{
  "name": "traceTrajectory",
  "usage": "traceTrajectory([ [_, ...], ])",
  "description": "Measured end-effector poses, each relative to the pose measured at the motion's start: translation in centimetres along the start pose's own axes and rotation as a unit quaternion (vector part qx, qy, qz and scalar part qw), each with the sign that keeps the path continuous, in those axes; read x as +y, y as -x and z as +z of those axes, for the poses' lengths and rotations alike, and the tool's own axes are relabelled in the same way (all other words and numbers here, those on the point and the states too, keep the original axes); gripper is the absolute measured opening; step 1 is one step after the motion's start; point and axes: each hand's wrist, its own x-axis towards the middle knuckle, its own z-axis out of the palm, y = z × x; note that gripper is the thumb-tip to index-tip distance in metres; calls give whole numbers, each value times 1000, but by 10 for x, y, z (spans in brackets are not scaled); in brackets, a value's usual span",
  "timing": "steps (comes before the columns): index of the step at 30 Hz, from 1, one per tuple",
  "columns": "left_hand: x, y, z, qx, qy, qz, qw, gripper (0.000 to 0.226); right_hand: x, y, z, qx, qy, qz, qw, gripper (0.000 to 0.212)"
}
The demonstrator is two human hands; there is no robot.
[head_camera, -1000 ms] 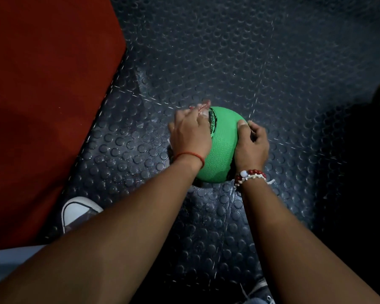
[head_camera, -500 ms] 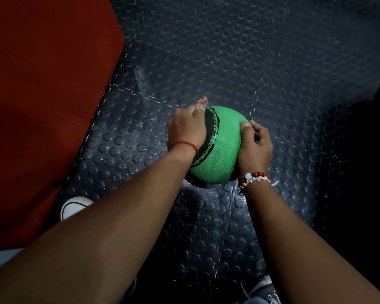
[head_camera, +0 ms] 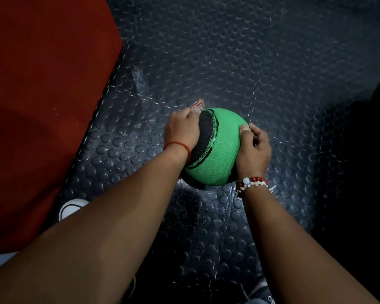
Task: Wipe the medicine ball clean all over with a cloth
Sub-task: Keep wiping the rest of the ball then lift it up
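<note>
A green medicine ball (head_camera: pixel 219 154) with a black textured band sits on the dark studded floor. My left hand (head_camera: pixel 181 129) presses against the ball's left side with its fingers curled round a cloth (head_camera: pixel 198 105); only a small pale, red-striped corner of the cloth sticks out past the fingertips. My right hand (head_camera: pixel 252 150) rests against the ball's right side, thumb on the green surface and fingers curled down behind it.
A red mat (head_camera: pixel 42 102) covers the left side, its edge running diagonally close to the ball. The studded rubber floor (head_camera: pixel 239 58) stretches away beyond. My white shoe tip (head_camera: pixel 71 208) shows under my left forearm. Dark shadow fills the right edge.
My left hand has slid with the cloth down the ball's left side, uncovering more of the black band. The ball has turned slightly. My right hand has stayed in place.
</note>
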Motion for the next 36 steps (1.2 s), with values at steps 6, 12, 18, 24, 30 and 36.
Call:
traceTrajectory([
  [6,-14,49,10,74,28,48,996,35,-2,-5,-2,10,-9,-9,1000,41],
  [12,-6,41,5,17,-172,358,918,40,1,-1,-2,5,-6,-7,1000,53],
  [18,5,4,-3,-11,-92,69,993,36,-3,4,-2,3,-4,1,1000,59],
  [24,-5,46,6,36,-99,148,983,36,-4,4,-2,15,-11,7,1000,59],
  [30,-4,35,1,-22,-140,271,952,43,0,4,-7,10,-44,5,999,52],
  [36,-2,0,1,-21,-49,33,998,38,2,4,-11,6,-52,1,999,40],
])
